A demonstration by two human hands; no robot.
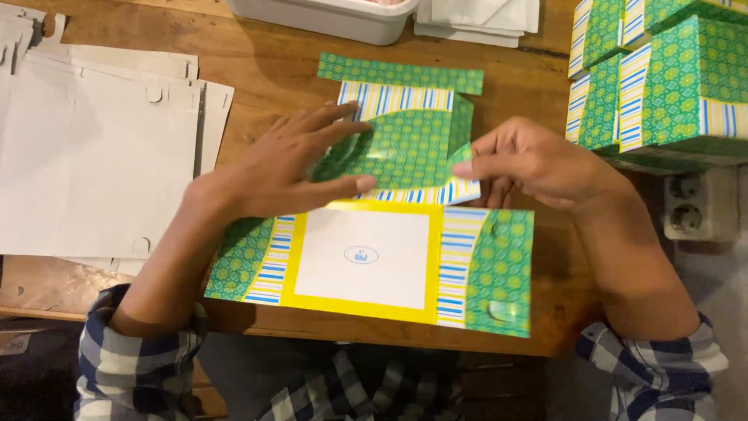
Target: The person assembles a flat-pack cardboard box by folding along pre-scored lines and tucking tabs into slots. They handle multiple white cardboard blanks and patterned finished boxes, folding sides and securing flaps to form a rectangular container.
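Box blank [389, 265]: green with a yellow lattice pattern, bands of blue, white and yellow stripes, and a white square framed in yellow just below both hands.
Flat cardboard sheets [93, 164]: plain greyish white, beyond the left hand [288, 168].
Stacked boxes [662, 78]: the same green lattice and blue stripes, beyond the right hand [530, 160].
Table [265, 62]: brown wood.
Sleeves [132, 366]: blue and white check.

Warm wooden table [265, 66], white wall socket [696, 204] at its right edge — soft indoor light
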